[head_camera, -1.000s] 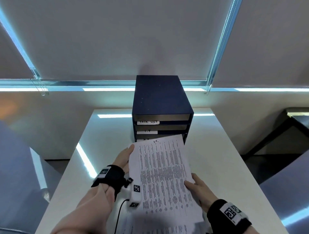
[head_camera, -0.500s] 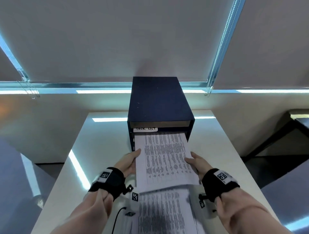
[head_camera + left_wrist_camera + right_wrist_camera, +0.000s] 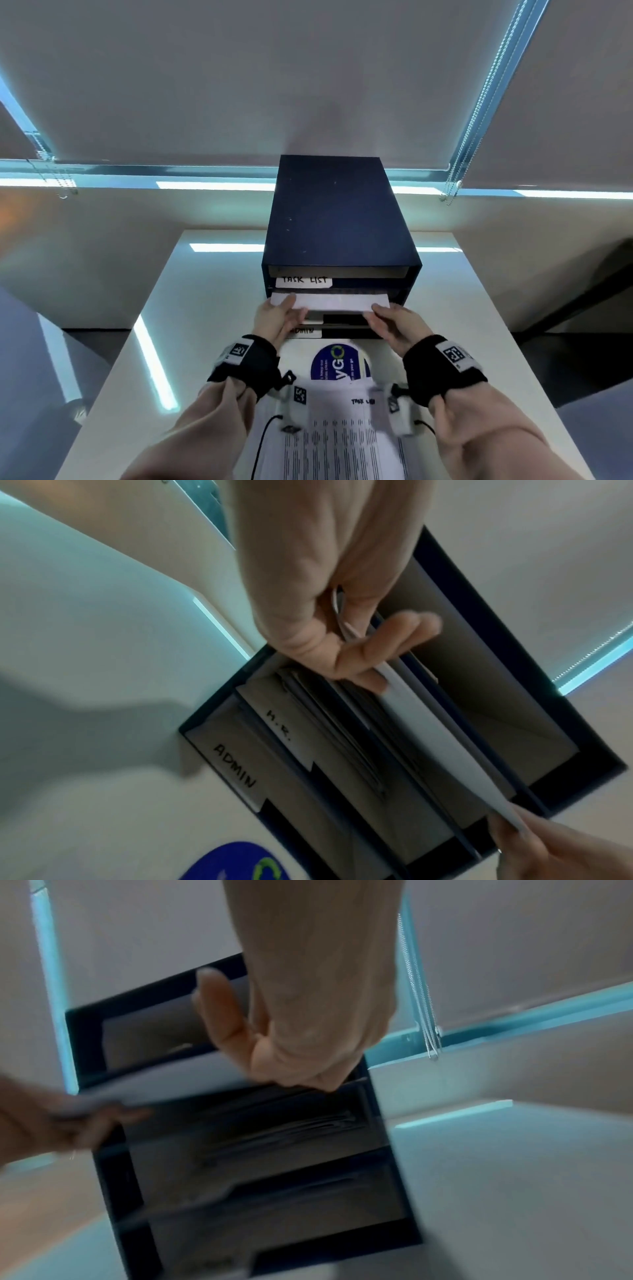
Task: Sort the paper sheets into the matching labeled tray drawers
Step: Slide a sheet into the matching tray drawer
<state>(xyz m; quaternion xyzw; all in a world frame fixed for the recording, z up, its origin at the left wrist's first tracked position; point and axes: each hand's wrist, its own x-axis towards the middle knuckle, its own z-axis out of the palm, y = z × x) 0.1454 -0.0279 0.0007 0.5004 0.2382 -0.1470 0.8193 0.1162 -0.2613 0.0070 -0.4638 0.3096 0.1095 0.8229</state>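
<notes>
White paper stack (image 3: 339,442) lies closest on the surface (image 3: 479,342), its top page marked "TASK L...", with a blue round sticker (image 3: 337,365) just past it. Half a second ago most of the held sheet (image 3: 330,301) stuck out toward the person; now only a short strip shows, and the rest is inside the dark blue tray box (image 3: 339,219), in the slot right under the "TASK LIST" label (image 3: 303,281). The left hand (image 3: 277,320) pinches its left corner and the right hand (image 3: 394,325) pinches its right corner. Both hands have moved forward to the box front. Lower labels read "H.R." (image 3: 279,725) and "ADMIN" (image 3: 234,765).
</notes>
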